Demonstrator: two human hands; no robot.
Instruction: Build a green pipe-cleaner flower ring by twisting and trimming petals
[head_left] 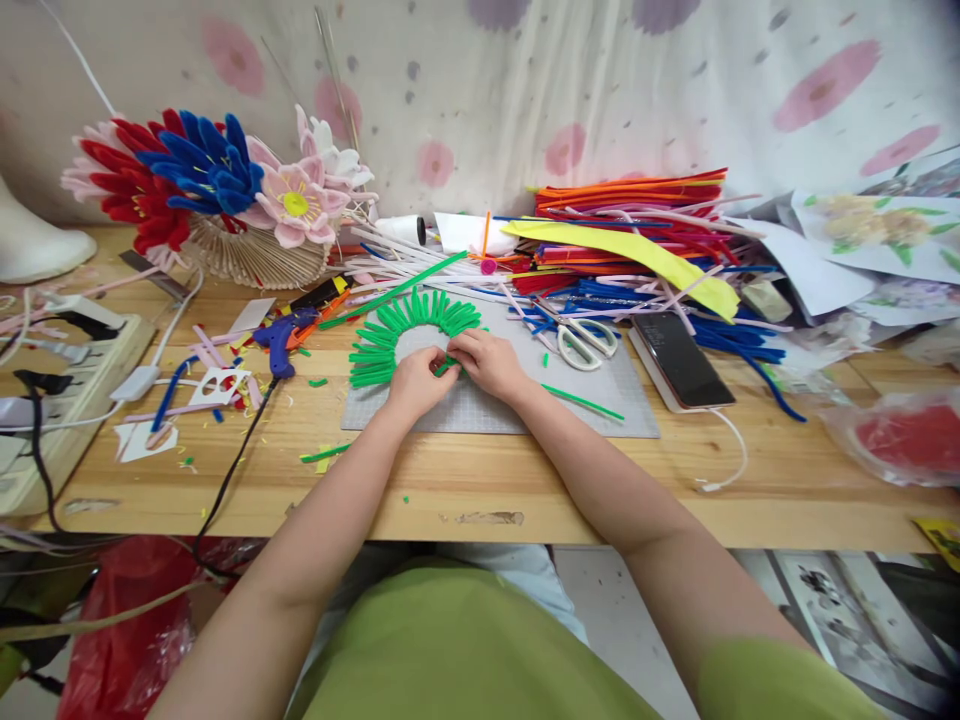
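A curved fringe of looped green pipe cleaners (375, 345) lies on the grey cutting mat (600, 390). At its lower right end, my left hand (422, 383) and my right hand (489, 362) meet, fingers pinched on a short piece of green pipe cleaner (448, 366). Part of that piece is hidden by the fingers. A loose green pipe cleaner (583, 402) rests on the mat to the right of my right hand. White-handled scissors (585, 340) lie at the mat's upper right.
On the left are a blue glue gun (281, 340) with its black cord, scraps and a power strip (112, 370). Bundled pipe cleaners (630, 195) pile up behind. A phone (682, 360) lies at the right. Pipe-cleaner flowers (202, 165) stand at the back left.
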